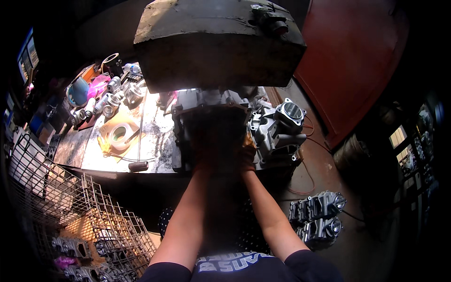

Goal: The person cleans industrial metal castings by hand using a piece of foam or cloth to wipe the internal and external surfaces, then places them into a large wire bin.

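Both my arms reach forward into deep shadow at the front edge of the workbench. My left hand [203,159], gloved and very dark, is at the near side of a large cast metal housing [212,109]; its fingers are lost in the shadow. On the right, my right hand [247,152] wears an orange-brown glove and lies by the housing's right side, with its fingers mostly hidden. Close beside that hand stands a silvery aluminium casting [277,129] with a round bored flange on top. Whether either hand grips the housing cannot be made out.
A big dark metal box [216,58] overhangs the bench. Left on the bench [89,157] lie a tape roll [120,134], a dark cylindrical handle [138,166] and several metal parts. A wire basket [101,211] holds castings at lower left. More castings [319,218] and an orange cord [307,178] lie right.
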`<state>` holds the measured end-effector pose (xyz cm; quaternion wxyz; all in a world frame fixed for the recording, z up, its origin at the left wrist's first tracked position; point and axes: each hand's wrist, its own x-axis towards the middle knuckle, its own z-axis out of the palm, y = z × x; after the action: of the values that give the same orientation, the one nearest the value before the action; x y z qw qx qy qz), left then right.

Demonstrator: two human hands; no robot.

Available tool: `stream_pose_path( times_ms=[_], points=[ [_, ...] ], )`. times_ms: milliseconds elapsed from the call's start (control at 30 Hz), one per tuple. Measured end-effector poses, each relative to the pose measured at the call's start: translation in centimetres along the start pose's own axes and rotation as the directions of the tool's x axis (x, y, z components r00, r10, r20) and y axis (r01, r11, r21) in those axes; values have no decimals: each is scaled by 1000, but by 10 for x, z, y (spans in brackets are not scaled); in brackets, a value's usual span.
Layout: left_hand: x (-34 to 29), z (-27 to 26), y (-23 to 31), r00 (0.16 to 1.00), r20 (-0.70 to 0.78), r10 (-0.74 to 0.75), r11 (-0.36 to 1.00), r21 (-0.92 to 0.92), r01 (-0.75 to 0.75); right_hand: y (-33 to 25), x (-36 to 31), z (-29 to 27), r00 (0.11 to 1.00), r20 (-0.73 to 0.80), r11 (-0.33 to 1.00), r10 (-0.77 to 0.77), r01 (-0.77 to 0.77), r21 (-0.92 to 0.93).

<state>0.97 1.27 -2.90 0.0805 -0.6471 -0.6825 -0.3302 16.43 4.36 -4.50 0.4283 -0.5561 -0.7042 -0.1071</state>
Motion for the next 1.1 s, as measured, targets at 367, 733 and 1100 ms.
stream_pose_path(
  times_ms=[367,733,1100],
  points=[
    [-3,-5,6,993,-90,78,993,93,-70,-4,1,-4,999,19,999,33,-33,2],
    [-4,-7,-1,989,-57,135,986,111,-128,-5,2,-9,1000,8,1000,-11,11,17],
    [-2,-9,1,992,-47,119,986,122,-112,-14,10,-20,999,-51,997,13,-9,78]
  ],
)
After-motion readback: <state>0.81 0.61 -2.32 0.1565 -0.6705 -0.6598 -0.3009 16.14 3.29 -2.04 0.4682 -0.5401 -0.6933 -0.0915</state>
